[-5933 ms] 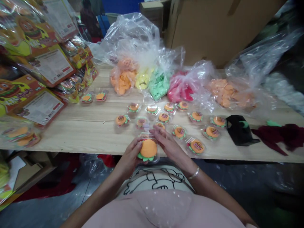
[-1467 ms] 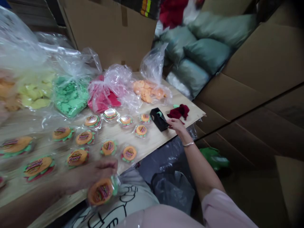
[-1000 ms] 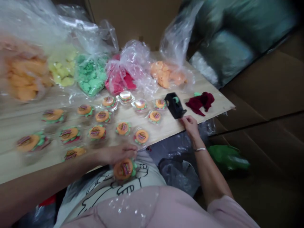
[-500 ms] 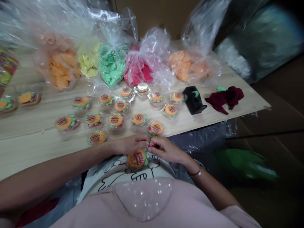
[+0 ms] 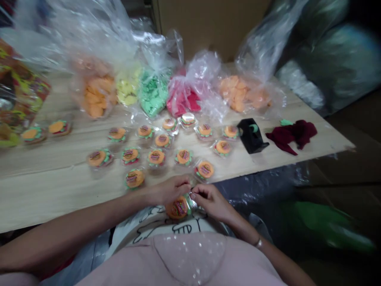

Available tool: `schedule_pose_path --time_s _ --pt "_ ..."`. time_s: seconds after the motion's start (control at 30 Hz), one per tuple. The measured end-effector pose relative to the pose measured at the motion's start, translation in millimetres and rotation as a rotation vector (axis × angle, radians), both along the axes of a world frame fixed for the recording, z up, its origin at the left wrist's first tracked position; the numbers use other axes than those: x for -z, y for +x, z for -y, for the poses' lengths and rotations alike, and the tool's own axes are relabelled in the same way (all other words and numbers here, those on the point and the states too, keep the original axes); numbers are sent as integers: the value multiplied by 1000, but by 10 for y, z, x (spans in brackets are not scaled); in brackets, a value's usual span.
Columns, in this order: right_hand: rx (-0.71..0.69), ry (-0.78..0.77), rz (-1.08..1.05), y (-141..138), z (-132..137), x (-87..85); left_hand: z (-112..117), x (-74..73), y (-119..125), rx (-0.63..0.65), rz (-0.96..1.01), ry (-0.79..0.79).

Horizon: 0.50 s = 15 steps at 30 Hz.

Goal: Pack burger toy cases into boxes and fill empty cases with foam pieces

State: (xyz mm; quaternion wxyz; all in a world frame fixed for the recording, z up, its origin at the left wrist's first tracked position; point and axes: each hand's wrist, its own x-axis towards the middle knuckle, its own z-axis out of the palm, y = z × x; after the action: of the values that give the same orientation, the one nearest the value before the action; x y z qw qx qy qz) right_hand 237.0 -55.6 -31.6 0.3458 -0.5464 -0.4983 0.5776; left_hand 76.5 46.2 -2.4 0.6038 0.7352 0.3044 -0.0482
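My left hand (image 5: 168,190) and my right hand (image 5: 210,200) meet just below the near edge of the wooden table (image 5: 53,186). Between them they grip a small burger-shaped toy in a clear plastic shell (image 5: 178,207), orange top with a printed label. Both hands pinch at the shell's upper edge, fingers closed. What lies between the fingertips is too small to make out. Several more packed burger toys (image 5: 156,157) lie in rows on the table just beyond my hands.
Clear bags of orange (image 5: 95,91), yellow (image 5: 127,89), green (image 5: 151,93), red (image 5: 183,99) and orange (image 5: 242,93) pieces line the table's far side. A black tape dispenser (image 5: 251,136) and dark red cloth (image 5: 293,133) sit at right. Printed boxes (image 5: 20,91) stand at left.
My right hand came back from the tape dispenser at the right to the burger toy held by my left hand. The view swung left, and both hands now pinch the shell's edge.
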Motion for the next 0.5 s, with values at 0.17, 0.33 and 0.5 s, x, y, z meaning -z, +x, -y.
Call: schedule_pose_path --time_s 0.17,0.33,0.5 --pt "-133 51 -120 -175 -303 16 -10 -121 -202 -176 -17 97" --pt "-285 107 -66 -596 -882 -14 -188 -169 -648 -460 54 114" --pt "-464 229 -120 -1254 -1744 -97 -716 -174 -1433 -700 -92 359"
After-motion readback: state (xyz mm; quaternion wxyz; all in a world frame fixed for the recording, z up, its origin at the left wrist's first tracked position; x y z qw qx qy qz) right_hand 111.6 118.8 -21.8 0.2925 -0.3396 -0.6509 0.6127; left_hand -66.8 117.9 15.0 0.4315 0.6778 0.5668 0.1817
